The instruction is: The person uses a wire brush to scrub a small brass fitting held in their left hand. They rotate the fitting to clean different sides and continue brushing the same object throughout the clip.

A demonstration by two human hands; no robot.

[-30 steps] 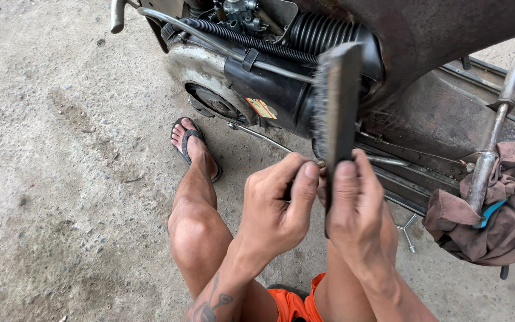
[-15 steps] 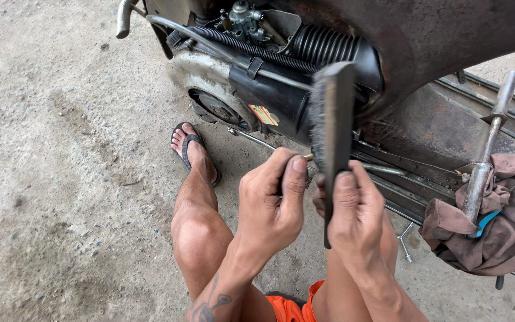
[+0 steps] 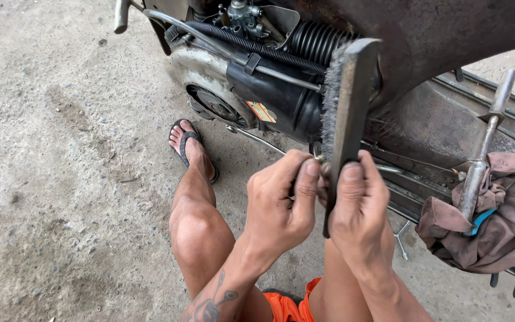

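- Two hands met at one small metal part (image 3: 319, 159), pinched between the fingertips of the left hand (image 3: 281, 200); it was too small and too hidden to say what kind of piece it was.
- Upright just beside it stood a wire brush (image 3: 348, 113), its dark flat back turned to the camera and its grey bristles facing left toward the part. The right hand (image 3: 359, 206) was closed around the brush's lower end, thumb pressed on the back.
- Slipping looked the likeliest fault: with so little of the part showing past the fingertips, a firm stroke could have flicked it down to the concrete floor (image 3: 61, 179).
- Bristles could also have scraped the left fingertips, since they lay touching or nearly touching the wire.
- Beyond the hands stood a worn scooter: its dark engine cover (image 3: 275, 101), a ribbed black hose (image 3: 320, 42) and a rusty body panel (image 3: 436, 36).
- Right of the right hand, a brown rag (image 3: 502, 220) lay bunched around a metal T-handle tool (image 3: 484, 143).
- Left of the left hand, a foot in a sandal (image 3: 191, 148) rested on the floor.
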